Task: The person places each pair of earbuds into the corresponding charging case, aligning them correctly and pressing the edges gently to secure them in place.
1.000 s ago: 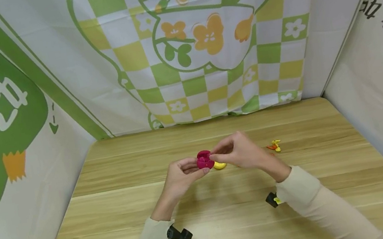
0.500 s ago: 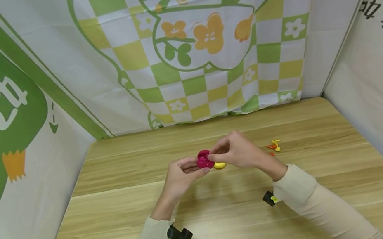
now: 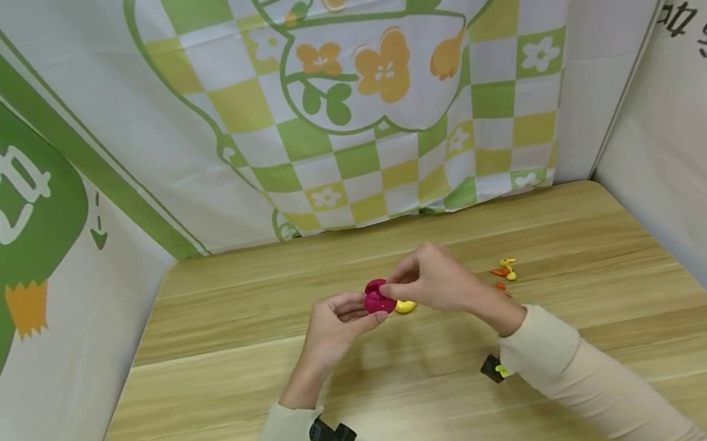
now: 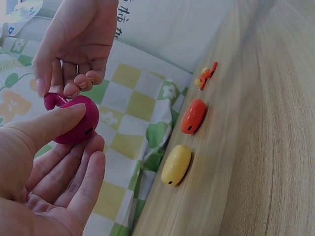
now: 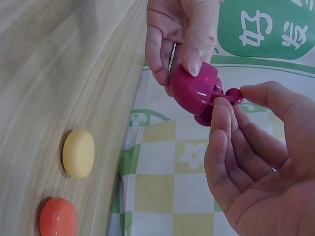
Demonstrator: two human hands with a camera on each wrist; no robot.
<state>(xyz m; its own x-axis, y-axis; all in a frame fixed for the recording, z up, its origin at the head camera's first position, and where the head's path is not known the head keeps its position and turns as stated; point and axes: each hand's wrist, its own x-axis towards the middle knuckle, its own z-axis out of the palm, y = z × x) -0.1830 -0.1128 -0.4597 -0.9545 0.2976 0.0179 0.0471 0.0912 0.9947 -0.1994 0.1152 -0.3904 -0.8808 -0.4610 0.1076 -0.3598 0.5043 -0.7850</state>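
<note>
My left hand [image 3: 336, 327] grips a magenta earbud charging case [image 5: 192, 91] above the table, thumb on one side and fingers beneath. Its lid [image 5: 204, 118] stands raised. At the case's opening, my right hand [image 3: 435, 281] pinches a small magenta earbud [image 5: 234, 96] between thumb and fingertips. Whether that earbud still touches its slot cannot be made out. A closed yellow case [image 4: 176, 165] lies on the table just behind the hands. Beside it lies a closed orange case [image 4: 193, 116], partly covered by my right forearm in the head view.
Loose yellow and orange earbuds [image 3: 507, 269] lie in a small group on the wooden table [image 3: 249, 391], right of the hands. A printed cloth [image 3: 357, 158] hangs behind the table's back edge, with white side walls left and right.
The right forearm has shifted slightly left, so more of the orange piece beside it shows in the head view. Both hands stay at the magenta case.
</note>
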